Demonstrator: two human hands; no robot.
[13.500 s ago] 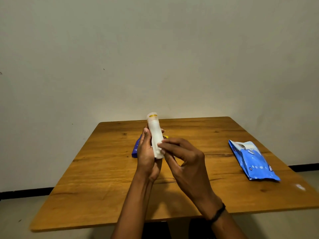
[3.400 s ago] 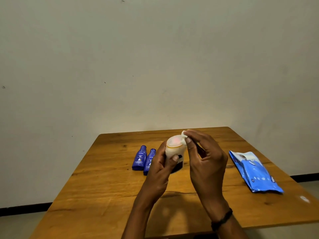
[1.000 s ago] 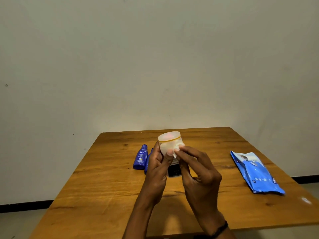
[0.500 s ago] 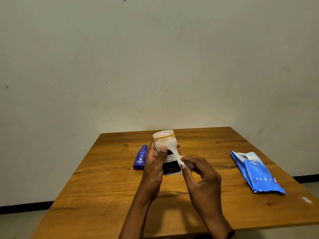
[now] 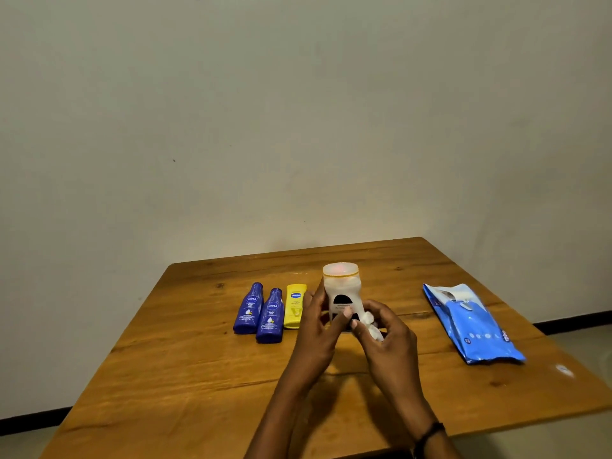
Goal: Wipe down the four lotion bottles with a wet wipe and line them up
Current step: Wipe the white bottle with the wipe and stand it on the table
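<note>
The left hand (image 5: 319, 321) grips the upright white bottle (image 5: 341, 293) while right-hand fingers (image 5: 359, 324), pinching a wipe (image 5: 372, 324), touch its lower right side.

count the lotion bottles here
4. On the table, side by side: left blue bottle, right blue bottle, yellow bottle. The left hand holds the white bottle above it. None seems hidden.

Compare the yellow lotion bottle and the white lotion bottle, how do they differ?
The yellow lotion bottle lies on the table; the white lotion bottle is held up by the left hand. Yellow has a blue logo, white a black label. Both are lotion bottles.
</note>
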